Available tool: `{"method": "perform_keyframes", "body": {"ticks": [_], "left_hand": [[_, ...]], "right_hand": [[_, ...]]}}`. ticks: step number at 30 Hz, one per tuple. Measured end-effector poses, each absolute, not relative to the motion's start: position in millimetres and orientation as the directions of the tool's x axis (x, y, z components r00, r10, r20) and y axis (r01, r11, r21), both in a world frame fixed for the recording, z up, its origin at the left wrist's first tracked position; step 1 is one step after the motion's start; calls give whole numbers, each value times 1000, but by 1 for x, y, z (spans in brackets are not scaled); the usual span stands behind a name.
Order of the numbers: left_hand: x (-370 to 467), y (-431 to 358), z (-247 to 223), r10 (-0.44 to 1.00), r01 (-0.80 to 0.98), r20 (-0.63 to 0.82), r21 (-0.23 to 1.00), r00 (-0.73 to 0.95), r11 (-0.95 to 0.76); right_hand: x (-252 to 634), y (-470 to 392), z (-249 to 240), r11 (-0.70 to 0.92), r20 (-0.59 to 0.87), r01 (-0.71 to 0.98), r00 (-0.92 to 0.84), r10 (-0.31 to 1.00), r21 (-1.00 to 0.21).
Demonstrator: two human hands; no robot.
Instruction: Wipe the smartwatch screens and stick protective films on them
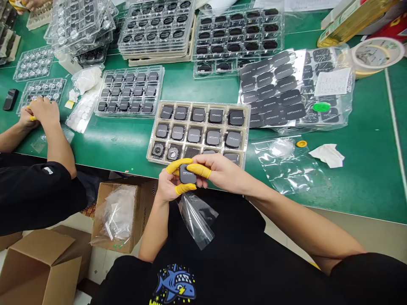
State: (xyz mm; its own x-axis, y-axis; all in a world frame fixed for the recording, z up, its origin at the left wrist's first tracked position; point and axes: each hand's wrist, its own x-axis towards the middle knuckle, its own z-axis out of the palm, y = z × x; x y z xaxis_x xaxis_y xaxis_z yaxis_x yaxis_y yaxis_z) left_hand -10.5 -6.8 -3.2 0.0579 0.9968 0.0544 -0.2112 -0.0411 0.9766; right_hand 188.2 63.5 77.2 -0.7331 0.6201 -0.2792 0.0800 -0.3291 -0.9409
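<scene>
1. My left hand (167, 182) pinches a dark square piece (188, 174) by its edge, index finger above and thumb below, both in yellow finger covers.
2. My right hand (219, 167) meets it from the other side: the covered thumb presses on the piece's upper face and the other fingers curl behind, partly hidden. So the piece sits between both sets of fingertips, its pale print facing up.
3. A clear film (199, 222) hangs just beneath my fingers; where it is held, I cannot tell.
4. Just beyond my fingertips lies a beige-edged tray (186, 123) of similar square pieces in three rows. My hands overlap its near edge; two pieces in the nearest row, toward the left, show round backs.
5. Below and left of my fingers, a cardboard box (140, 216) holds crumpled clear plastic (117, 214).
6. To the right of my right hand are a clear bag (286, 173), a small yellow ring (301, 144) and a crumpled white paper (327, 155).
7. Farther ahead, to the left, stands a clear tray (157, 95) of dark squares; ahead to the right lie sheets of dark labels (270, 89).
8. Well apart on my left, a co-worker's hands (44, 110) are close together, yellow covers showing.
9. Far off to the right is a tape roll (397, 53).
</scene>
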Motion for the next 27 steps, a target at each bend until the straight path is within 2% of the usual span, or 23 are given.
{"method": "perform_keyframes", "body": {"ticks": [3,7,12,16,21,24,27], "left_hand": [[-13,-8,-5,998,-176,25,984,61,-14],[-15,-7,-4,997,-149,66,987,32,-60],[-14,-7,-1,992,-210,119,972,36,-109],[-14,-7,-1,990,-202,121,974,75,-104],[-14,-9,-4,981,-9,140,990,134,-140],[-18,-12,0,992,82,72,993,101,-80],[-27,-16,12,1000,81,15,997,0,-15]], "right_hand": [[190,64,82,-363,-275,60,-769,577,-930],[197,68,86,-409,-239,31,-851,467,-912],[204,73,88,-410,-228,45,-883,411,-911],[200,73,88,-365,-253,70,-840,481,-928],[190,70,88,-244,-201,71,-803,561,-967],[187,77,83,-104,-139,93,-737,662,-990],[187,90,73,94,-51,226,-562,826,-970]]}}
